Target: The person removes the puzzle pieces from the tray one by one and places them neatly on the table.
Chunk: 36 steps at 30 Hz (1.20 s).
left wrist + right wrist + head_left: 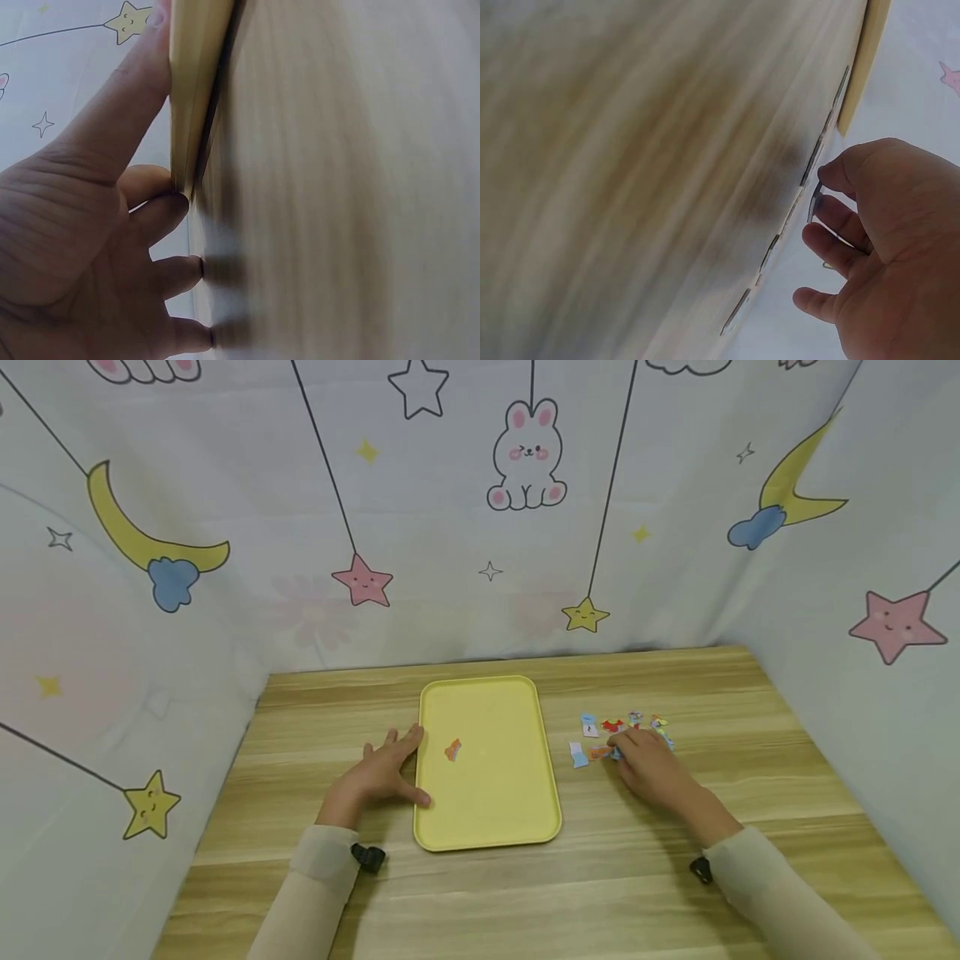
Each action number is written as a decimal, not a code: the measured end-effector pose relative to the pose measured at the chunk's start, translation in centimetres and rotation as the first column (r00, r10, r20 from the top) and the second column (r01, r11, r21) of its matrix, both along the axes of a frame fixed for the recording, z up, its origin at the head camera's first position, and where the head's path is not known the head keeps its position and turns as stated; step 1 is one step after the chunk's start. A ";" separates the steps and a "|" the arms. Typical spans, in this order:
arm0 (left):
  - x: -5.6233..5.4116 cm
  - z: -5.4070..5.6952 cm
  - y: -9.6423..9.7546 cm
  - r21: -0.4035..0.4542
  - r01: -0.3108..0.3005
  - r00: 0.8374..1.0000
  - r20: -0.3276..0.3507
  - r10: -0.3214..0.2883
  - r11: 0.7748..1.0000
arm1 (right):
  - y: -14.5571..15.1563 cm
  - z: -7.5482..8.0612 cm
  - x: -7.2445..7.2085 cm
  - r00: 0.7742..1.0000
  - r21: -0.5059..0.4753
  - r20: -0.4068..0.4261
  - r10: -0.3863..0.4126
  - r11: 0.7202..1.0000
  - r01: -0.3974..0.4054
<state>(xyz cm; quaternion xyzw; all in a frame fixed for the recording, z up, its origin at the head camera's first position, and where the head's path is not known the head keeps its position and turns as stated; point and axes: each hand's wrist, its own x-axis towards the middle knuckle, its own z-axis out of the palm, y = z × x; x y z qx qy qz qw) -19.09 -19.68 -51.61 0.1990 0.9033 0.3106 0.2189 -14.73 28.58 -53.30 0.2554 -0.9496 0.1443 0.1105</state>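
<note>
At the left side of the yellow tray (495,810) my left hand (378,770) rests with fingers spread, touching the rim; in the left wrist view the thumb (124,109) lies against the tray's edge and the other fingertips touch the table. One orange puzzle piece (453,749) lies on the tray, left of its middle. My right hand (648,764) is over the loose pieces right of the tray. Its thumb and fingers pinch a thin flat puzzle piece (815,202), seen edge-on in the right wrist view, its picture hidden.
Several colourful pieces lie beside the right hand, among them a red piece (612,726), a blue-and-white piece (589,725) and another pale blue piece (578,755). A patterned white curtain (450,527) encloses the wooden table (480,902) at the back and sides.
</note>
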 end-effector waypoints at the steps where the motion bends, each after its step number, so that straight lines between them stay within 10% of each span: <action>1: 0.0 0.0 0.0 0.001 -0.001 1.000 -0.001 0.001 1.000 | 0.1 0.0 0.0 1.000 0.000 0.006 -0.006 1.000 0.006; 23: 0.0 -0.2 0.1 0.014 0.003 1.000 -0.002 -0.003 1.000 | -0.7 -0.2 -0.7 0.998 -0.173 -0.051 0.048 0.983 -0.056; 29: 0.0 -0.2 0.0 0.021 0.006 1.000 0.031 -0.007 1.000 | -3.5 -0.2 -1.2 0.983 -0.077 -0.147 0.110 0.990 -0.122; 36: 0.0 0.0 0.0 0.014 0.003 1.000 0.023 -0.003 1.000 | -6.0 0.4 -1.9 0.988 -0.086 -0.049 0.143 0.985 -0.147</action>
